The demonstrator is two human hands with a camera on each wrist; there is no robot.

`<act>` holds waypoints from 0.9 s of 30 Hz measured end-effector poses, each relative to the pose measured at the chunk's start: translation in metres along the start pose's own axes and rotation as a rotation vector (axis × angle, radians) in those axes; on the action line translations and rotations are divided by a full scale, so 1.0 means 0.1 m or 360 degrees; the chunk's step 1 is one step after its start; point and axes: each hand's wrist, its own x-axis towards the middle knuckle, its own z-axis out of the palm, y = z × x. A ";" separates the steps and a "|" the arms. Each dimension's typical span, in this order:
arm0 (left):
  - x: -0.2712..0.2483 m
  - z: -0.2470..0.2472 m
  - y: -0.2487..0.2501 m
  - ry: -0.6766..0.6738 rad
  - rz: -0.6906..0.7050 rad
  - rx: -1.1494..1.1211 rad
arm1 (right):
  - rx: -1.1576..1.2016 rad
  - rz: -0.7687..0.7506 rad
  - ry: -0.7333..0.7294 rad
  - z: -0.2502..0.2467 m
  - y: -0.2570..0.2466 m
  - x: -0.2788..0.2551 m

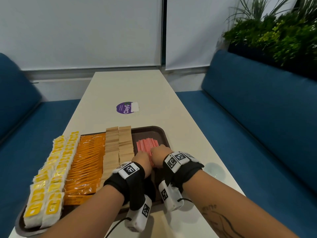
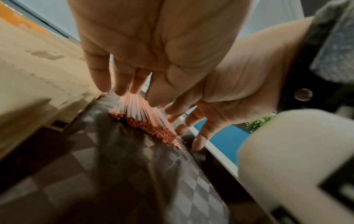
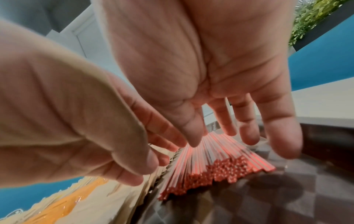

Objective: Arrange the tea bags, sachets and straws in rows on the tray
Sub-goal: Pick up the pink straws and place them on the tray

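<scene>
Left hand (image 1: 141, 156), right hand (image 1: 159, 152) flat atop straws (image 1: 146, 143).

One tray (image 1: 159, 133), two hands (image 1: 151, 156)

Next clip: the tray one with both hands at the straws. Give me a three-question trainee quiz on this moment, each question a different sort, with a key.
1. True or false: the left hand and the right hand both work at the pile of thin red-and-white striped straws.
2. Which row lies directly beside the straws on the dark brown plastic tray? A) yellow-tagged white tea bags B) glossy orange sachets C) tan paper sachets
3. Fill in: the round purple sticker lies on the cream ___.

Key: 1 true; 2 C; 3 table.
</scene>
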 end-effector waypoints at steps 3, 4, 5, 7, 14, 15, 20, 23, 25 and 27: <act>-0.04 0.01 0.02 -0.0041 0.0096 0.0099 | -0.0042 -0.0041 -0.0028 0.03 0.00 0.04; -0.05 0.01 0.02 -0.0068 0.0102 0.0103 | -0.0071 -0.0046 -0.0020 0.05 -0.01 0.05; -0.05 0.01 0.02 -0.0092 0.0108 0.0100 | -0.0097 -0.0054 -0.0007 0.06 -0.01 0.05; -0.07 0.00 0.00 -0.0095 0.0123 0.0057 | -0.0131 -0.0069 0.0003 0.07 -0.02 0.06; -0.43 -0.23 -0.01 0.0107 0.0136 -0.0304 | 0.0278 -0.0115 0.0110 -0.14 0.03 -0.18; -0.51 -0.27 -0.04 0.0174 0.0151 -0.0396 | 0.0414 -0.0140 0.0176 -0.21 0.06 -0.25; -1.10 -0.49 -0.47 0.0452 0.0201 -0.0747 | 0.1027 -0.0269 0.0470 -0.39 0.23 -0.82; -1.47 -0.48 -0.93 0.0500 0.0186 -0.0818 | 0.1104 -0.0327 0.0429 -0.22 0.25 -1.18; -1.67 -0.38 -1.25 0.0467 0.0103 -0.0802 | 0.0974 -0.0328 0.0349 -0.03 0.22 -1.35; -1.81 -0.21 -1.56 0.0429 -0.0034 -0.0700 | 0.0756 -0.0345 0.0257 0.18 0.17 -1.46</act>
